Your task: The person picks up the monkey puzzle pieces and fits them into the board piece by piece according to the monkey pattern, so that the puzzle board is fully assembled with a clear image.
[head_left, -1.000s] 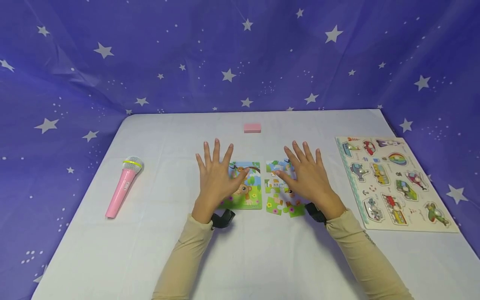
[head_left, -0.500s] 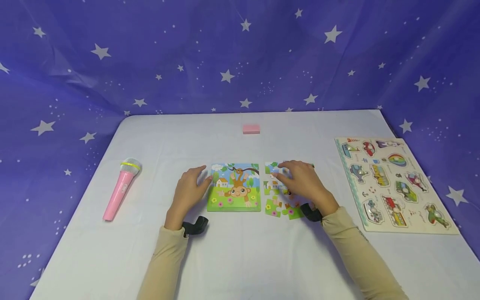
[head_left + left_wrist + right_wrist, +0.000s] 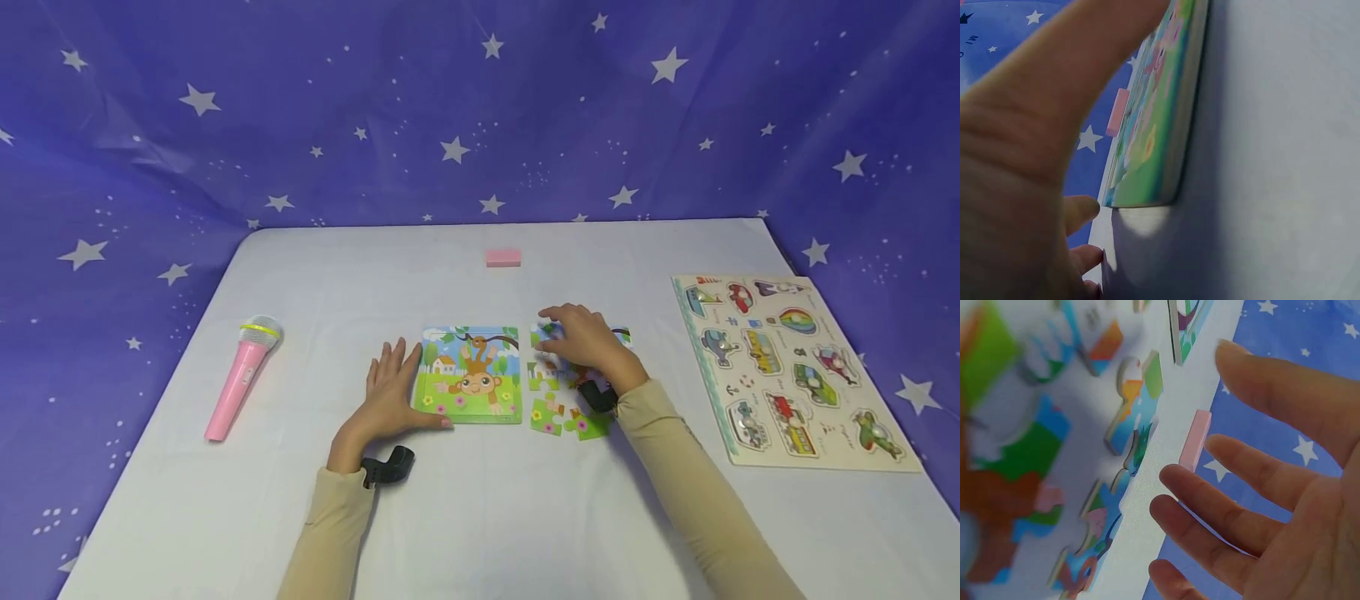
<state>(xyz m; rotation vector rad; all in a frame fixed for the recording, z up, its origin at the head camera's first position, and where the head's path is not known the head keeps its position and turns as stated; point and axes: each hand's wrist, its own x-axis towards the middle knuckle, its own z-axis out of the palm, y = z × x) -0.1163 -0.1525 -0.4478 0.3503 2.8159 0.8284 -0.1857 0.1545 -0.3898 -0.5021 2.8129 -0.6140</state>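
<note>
A square monkey picture puzzle board (image 3: 471,396) lies mid-table. My left hand (image 3: 384,407) is spread at its left side, thumb along the near edge and the other fingers beside the left edge. In the left wrist view the board (image 3: 1154,156) stands close by the thumb; I cannot tell if they touch. Loose jigsaw puzzle pieces (image 3: 546,418) lie to the right of the board, partly hidden by my right hand (image 3: 592,337) above them. In the right wrist view that hand (image 3: 1291,506) has loosely bent fingers holding nothing, apart from the pieces (image 3: 1141,412).
A pink toy microphone (image 3: 242,383) lies at the left. At the right is a large peg puzzle board (image 3: 776,417) with vehicle shapes. A small pink block (image 3: 503,258) sits near the back edge of the white table (image 3: 480,517), before a purple starry cloth (image 3: 405,108).
Both hands were spread over the puzzle board and pieces. The left has moved left, uncovering the board, and lowered its thumb to the near edge. The right has shifted slightly left, its fingers now bent.
</note>
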